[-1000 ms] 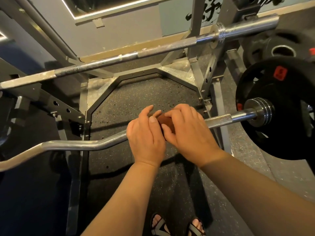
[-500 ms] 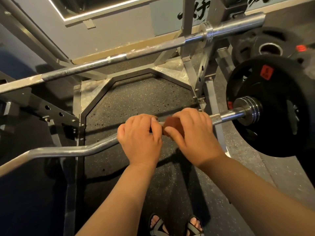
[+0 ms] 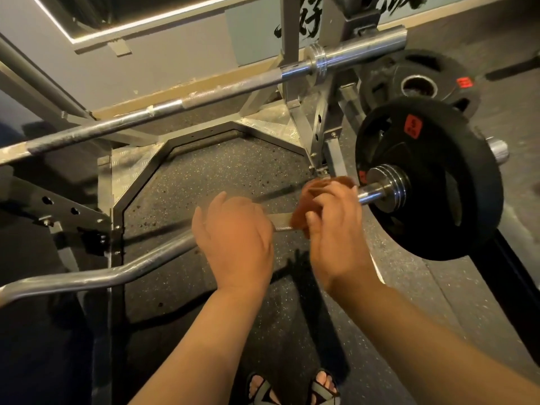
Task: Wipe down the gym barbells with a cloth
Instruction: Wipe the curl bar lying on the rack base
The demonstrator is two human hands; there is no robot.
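Observation:
A bent curl barbell (image 3: 87,277) runs from the lower left up to a black weight plate (image 3: 432,182) on the right. My right hand (image 3: 336,229) grips a brown cloth (image 3: 304,209) wrapped over the bar just left of the collar (image 3: 388,188). My left hand (image 3: 236,238) sits over the bar beside it, fingers curled and blurred; whether it grips the bar I cannot tell. A short knurled stretch of bar shows between the hands. A second, straight barbell (image 3: 204,96) lies across the rack farther back.
A grey steel rack frame (image 3: 318,118) stands behind the bars, its base plate on the speckled rubber floor (image 3: 222,176). Another black plate (image 3: 418,83) leans at the back right. My sandalled feet (image 3: 292,387) are at the bottom edge.
My right hand has slid the cloth along the bar to the right, toward the collar. My left hand has stayed on the bar, so a gap has opened between the hands.

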